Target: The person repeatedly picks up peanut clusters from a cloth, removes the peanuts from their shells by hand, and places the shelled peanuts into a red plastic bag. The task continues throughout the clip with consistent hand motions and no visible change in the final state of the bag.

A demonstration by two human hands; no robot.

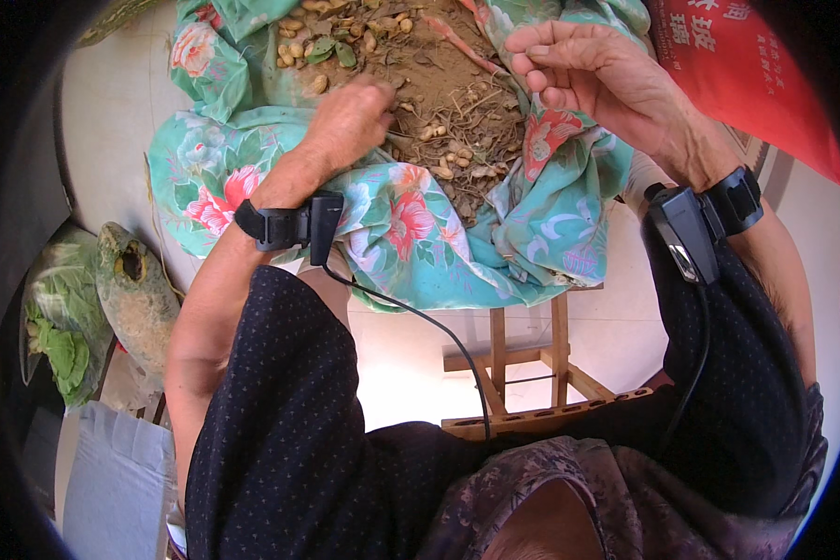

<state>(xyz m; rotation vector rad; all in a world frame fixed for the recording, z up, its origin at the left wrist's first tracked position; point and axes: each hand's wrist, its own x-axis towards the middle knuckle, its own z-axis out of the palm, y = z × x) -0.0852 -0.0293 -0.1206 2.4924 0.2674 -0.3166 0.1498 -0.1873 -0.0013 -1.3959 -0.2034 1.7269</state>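
My left hand is low over a heap of dry soil and plant debris, its fingertips turned down and blurred. Whether it holds anything is hidden. Raised above the right side of the heap, my right hand has its fingers curled and its thumb near the index finger; I cannot tell if something small is between them. Unshelled peanuts lie at the upper left, beside a few green leaves. More peanuts sit among dry roots. Under it all spreads a green floral cloth, bunched around the edges.
A wooden stool stands below the cloth. At right lies a red bag bearing writing. On the left are a damaged gourd, bagged leafy greens and a pale folded sheet. A black cable hangs from the left wrist device.
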